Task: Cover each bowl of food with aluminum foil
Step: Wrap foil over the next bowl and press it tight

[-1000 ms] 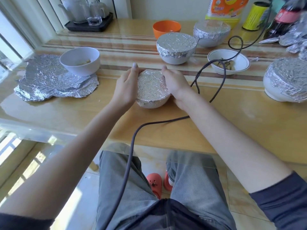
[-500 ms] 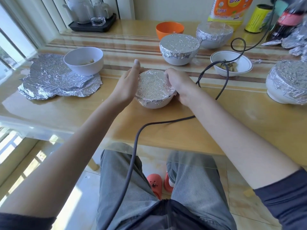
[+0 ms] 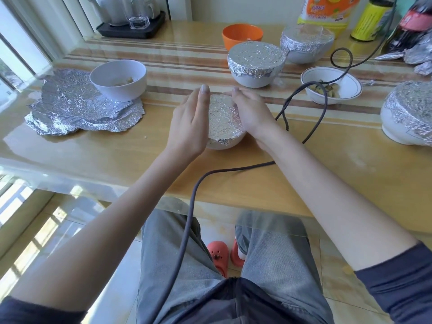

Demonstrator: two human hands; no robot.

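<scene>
Foil-covered bowl (image 3: pixel 223 123) on table (image 3: pixel 327 164). Our left hand (image 3: pixel 189 122) lies flat against it; our right hand (image 3: pixel 251 111) cups its side.

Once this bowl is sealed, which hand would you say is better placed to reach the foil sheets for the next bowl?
Probably the left hand: the foil sheets and uncovered white bowl lie on its side; the right hand is farther off.

On the wooden table (image 3: pixel 327 174) a small white bowl (image 3: pixel 225 145) wears a crinkled foil cover (image 3: pixel 222 119); the left hand (image 3: pixel 190 123) lies flat against its left side with fingers straight, and the right hand (image 3: pixel 251 112) cups its right side. To the left an uncovered white bowl (image 3: pixel 118 79) sits on loose foil sheets (image 3: pixel 74 109). Behind stand two foil-covered bowls (image 3: pixel 256 63), an orange bowl (image 3: pixel 242 35) and a dish of food (image 3: pixel 346 88), with a dark cable (image 3: pixel 194 202) looping across.
</scene>
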